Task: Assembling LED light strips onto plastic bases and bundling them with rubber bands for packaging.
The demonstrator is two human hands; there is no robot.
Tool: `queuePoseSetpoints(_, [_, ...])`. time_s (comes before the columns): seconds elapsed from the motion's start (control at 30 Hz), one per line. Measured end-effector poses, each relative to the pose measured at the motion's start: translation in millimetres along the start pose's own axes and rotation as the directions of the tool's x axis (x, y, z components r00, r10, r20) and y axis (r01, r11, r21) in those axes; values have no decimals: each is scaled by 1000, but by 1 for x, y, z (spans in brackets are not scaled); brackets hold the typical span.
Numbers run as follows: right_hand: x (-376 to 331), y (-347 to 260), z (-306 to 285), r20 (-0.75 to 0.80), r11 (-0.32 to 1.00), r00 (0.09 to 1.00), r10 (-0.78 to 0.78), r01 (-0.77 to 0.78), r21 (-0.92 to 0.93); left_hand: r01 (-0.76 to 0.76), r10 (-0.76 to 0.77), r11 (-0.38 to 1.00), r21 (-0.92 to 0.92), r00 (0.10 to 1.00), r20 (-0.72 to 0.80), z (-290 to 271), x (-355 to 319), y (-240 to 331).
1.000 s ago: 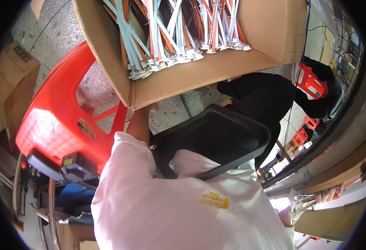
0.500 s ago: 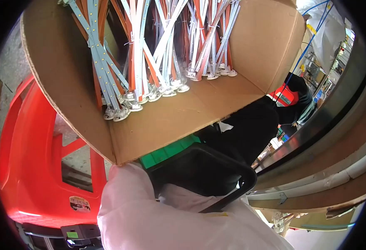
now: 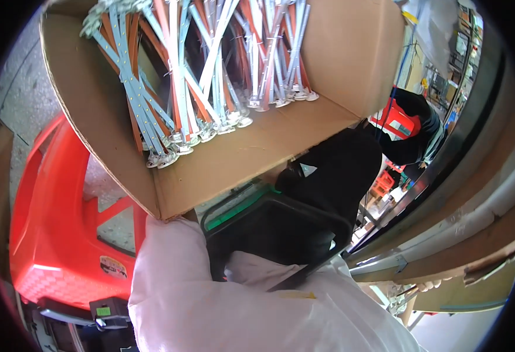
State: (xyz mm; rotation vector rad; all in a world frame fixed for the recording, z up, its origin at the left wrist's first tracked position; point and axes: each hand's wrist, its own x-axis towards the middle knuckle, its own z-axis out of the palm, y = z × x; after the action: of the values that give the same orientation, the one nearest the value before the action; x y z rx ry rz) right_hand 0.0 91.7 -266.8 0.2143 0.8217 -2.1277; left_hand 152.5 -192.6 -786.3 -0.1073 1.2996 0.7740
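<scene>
- The right hand [image 3: 429,286] has its fingers bent round a bundle [image 3: 397,298], clear ends poking out, just under a wooden edge [image 3: 474,265].
- The left hand is behind the box; I can't tell its grip. Its sleeve [image 3: 172,246] runs up to the box's near corner.
- The box [image 3: 251,154] gapes open, blue and orange strips [image 3: 129,82] crossed inside in tied bunches.
- Left of it, a red stool [image 3: 52,234].

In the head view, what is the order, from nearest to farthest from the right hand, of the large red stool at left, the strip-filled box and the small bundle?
From the right hand, lower right:
1. Small bundle, in that hand.
2. Strip-filled box, upper middle.
3. Large red stool, left side.
</scene>
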Motion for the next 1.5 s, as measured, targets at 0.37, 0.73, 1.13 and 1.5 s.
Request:
queuePoseSetpoints(0.37, [-54,-8,79,-152,919,935,-319,345,191,36,-94,949,314,981,172,-55,-100,85])
queuePoseSetpoints(0.73, [-56,5,83,-75,906,904,-420,423,28,-310,236,874,374,944,229,-82,-287,192])
queuePoseSetpoints(1.13, [-157,58,171,-365,930,856,-367,348,-118,-539,935,97,837,337,109,-11,-653,254])
queuePoseSetpoints(1.5, [-258,137,188,-531,512,309,-789,808,-291,-544,851,-483,687,-107,514,-5,-658,302])
